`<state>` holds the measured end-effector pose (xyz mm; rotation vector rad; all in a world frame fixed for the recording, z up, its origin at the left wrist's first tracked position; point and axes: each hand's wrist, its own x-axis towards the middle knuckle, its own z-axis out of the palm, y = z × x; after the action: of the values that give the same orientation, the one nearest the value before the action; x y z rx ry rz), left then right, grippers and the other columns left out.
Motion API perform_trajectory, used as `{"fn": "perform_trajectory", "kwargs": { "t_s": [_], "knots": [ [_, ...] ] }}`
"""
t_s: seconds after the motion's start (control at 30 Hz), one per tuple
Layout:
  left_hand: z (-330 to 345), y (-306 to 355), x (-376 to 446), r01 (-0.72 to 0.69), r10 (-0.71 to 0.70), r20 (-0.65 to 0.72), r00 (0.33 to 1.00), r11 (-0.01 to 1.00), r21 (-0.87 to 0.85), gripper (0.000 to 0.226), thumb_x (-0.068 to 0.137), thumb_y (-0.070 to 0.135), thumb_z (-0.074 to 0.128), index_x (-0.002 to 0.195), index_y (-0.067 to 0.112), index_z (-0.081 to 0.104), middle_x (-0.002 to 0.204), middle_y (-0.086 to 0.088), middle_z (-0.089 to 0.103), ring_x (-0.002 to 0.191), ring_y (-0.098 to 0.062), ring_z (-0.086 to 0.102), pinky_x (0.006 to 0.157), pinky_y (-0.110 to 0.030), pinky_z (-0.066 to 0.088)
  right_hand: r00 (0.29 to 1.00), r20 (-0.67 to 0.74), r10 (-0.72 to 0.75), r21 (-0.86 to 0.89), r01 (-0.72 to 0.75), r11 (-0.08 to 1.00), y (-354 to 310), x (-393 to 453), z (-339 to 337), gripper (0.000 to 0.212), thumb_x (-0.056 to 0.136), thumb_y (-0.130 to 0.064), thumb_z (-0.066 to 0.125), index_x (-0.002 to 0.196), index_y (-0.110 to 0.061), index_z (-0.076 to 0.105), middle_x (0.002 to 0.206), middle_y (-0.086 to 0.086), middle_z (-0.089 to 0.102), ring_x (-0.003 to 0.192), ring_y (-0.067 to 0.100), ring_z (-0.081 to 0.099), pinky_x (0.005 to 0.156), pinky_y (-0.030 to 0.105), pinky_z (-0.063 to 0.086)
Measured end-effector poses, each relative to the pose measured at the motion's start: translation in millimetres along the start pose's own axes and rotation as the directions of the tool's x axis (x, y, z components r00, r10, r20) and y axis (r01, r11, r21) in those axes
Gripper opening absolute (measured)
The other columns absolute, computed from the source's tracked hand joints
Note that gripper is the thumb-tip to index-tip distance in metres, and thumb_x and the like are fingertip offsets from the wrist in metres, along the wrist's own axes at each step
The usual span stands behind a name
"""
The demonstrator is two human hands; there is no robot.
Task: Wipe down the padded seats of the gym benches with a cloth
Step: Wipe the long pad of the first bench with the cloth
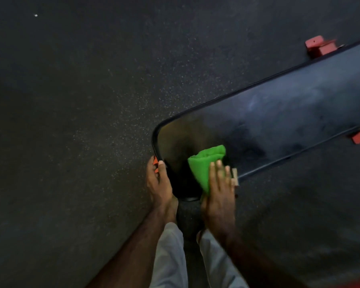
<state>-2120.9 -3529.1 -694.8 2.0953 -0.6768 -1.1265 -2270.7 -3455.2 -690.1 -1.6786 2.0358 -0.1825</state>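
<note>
Bright green cloth [206,163], black padded seat [279,121], red-orange frame feet [320,45], speckled dark floor [92,100].

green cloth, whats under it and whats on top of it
The green cloth lies folded on the near end of the black bench pad. The right hand presses flat on its near part. The pad surface beneath the cloth is covered.

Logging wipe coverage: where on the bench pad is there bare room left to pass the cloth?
The bench pad is bare from the green cloth out to the red frame feet. The near end is crowded: the right hand presses the cloth there, and the left hand grips the corner.
</note>
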Motion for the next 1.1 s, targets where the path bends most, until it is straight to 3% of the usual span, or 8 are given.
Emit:
{"fn": "perform_trajectory", "kwargs": {
  "t_s": [0.17, 0.27, 0.37, 0.53, 0.7, 0.87, 1.03, 1.1],
  "knots": [
    [12, -1, 6, -0.070, 0.071, -0.013, 0.997, 0.996, 0.060, 0.064, 0.101, 0.054, 0.046, 0.152, 0.016, 0.044, 0.144, -0.011, 0.054, 0.130, -0.026, 0.054, 0.109, -0.041, 0.044, 0.917, 0.160, -0.365, -0.038, 0.375, 0.926, 2, -4, 5, 0.076, 0.097, -0.046, 0.036, 0.166, -0.027, 0.009, 0.174, -0.004, 0.000, 0.160, 0.022, 0.000, 0.127, 0.051, 0.016],
    [17, 8, 6, -0.198, 0.204, -0.005, 0.979, 0.958, 0.206, 0.072, 0.097, 0.053, 0.048, 0.158, 0.016, 0.034, 0.159, -0.009, 0.039, 0.145, -0.025, 0.038, 0.119, -0.048, 0.034, 0.995, -0.095, 0.000, 0.053, 0.006, 0.999, 33, 21, -11, 0.079, 0.090, -0.024, 0.046, 0.164, -0.015, 0.020, 0.172, 0.007, 0.016, 0.159, 0.028, 0.009, 0.128, 0.055, 0.015],
    [25, 19, 2, -0.350, 0.353, 0.064, 0.934, 0.859, 0.373, 0.071, 0.098, 0.047, 0.051, 0.160, 0.022, 0.029, 0.167, -0.004, 0.024, 0.153, -0.024, 0.023, 0.120, -0.045, 0.022, 0.883, -0.199, 0.424, 0.218, -0.382, 0.898, 28, 35, -21, 0.087, 0.088, -0.009, 0.056, 0.164, -0.012, 0.015, 0.172, 0.009, 0.012, 0.159, 0.030, 0.005, 0.130, 0.044, 0.001],
    [58, 30, -7, -0.554, 0.517, 0.212, 0.829, 0.713, 0.429, 0.064, 0.099, 0.040, 0.052, 0.157, 0.017, 0.039, 0.168, -0.008, 0.025, 0.156, -0.025, 0.019, 0.123, -0.046, 0.022, 0.958, 0.044, -0.282, -0.032, 0.284, 0.958, 54, 36, -32, 0.081, 0.093, -0.023, 0.050, 0.165, -0.020, 0.012, 0.173, -0.001, 0.008, 0.160, 0.022, 0.004, 0.129, 0.047, 0.016],
    [71, 29, -8, -0.582, 0.477, 0.334, 0.813, 0.654, 0.483, 0.067, 0.101, 0.050, 0.043, 0.160, 0.021, 0.032, 0.171, -0.005, 0.017, 0.158, -0.022, 0.009, 0.125, -0.044, 0.015, 0.922, -0.217, 0.321, 0.161, -0.290, 0.943, 67, 64, -50, 0.083, 0.089, -0.010, 0.052, 0.164, -0.010, 0.017, 0.172, 0.008, 0.016, 0.159, 0.028, 0.007, 0.130, 0.049, 0.007],
    [71, 28, -7, -0.586, 0.495, 0.316, 0.810, 0.651, 0.483, 0.064, 0.102, 0.046, 0.045, 0.159, 0.019, 0.035, 0.170, -0.004, 0.019, 0.158, -0.022, 0.011, 0.125, -0.044, 0.016, 0.967, -0.054, -0.251, -0.053, 0.248, 0.967, 72, 83, -53, 0.086, 0.085, -0.014, 0.053, 0.164, -0.016, 0.021, 0.172, 0.002, 0.017, 0.159, 0.027, 0.012, 0.129, 0.046, 0.014],
    [72, 31, -8, -0.567, 0.477, 0.308, 0.823, 0.664, 0.487, 0.062, 0.102, 0.046, 0.045, 0.158, 0.021, 0.037, 0.170, -0.002, 0.020, 0.157, -0.020, 0.011, 0.125, -0.044, 0.017, 0.939, -0.233, 0.254, 0.143, -0.225, 0.964, 65, 133, -72, 0.083, 0.084, -0.009, 0.054, 0.162, -0.010, 0.024, 0.170, 0.010, 0.023, 0.158, 0.030, 0.015, 0.130, 0.044, 0.008],
    [71, 30, -6, -0.561, 0.479, 0.295, 0.827, 0.669, 0.488, 0.061, 0.102, 0.045, 0.046, 0.157, 0.020, 0.039, 0.169, -0.002, 0.022, 0.157, -0.021, 0.013, 0.125, -0.045, 0.019, 0.990, -0.144, 0.013, 0.035, -0.008, 0.999, 50, 147, -67, 0.087, 0.084, -0.011, 0.055, 0.163, -0.011, 0.021, 0.171, 0.009, 0.019, 0.158, 0.032, 0.012, 0.130, 0.041, 0.004]
  ]
}}
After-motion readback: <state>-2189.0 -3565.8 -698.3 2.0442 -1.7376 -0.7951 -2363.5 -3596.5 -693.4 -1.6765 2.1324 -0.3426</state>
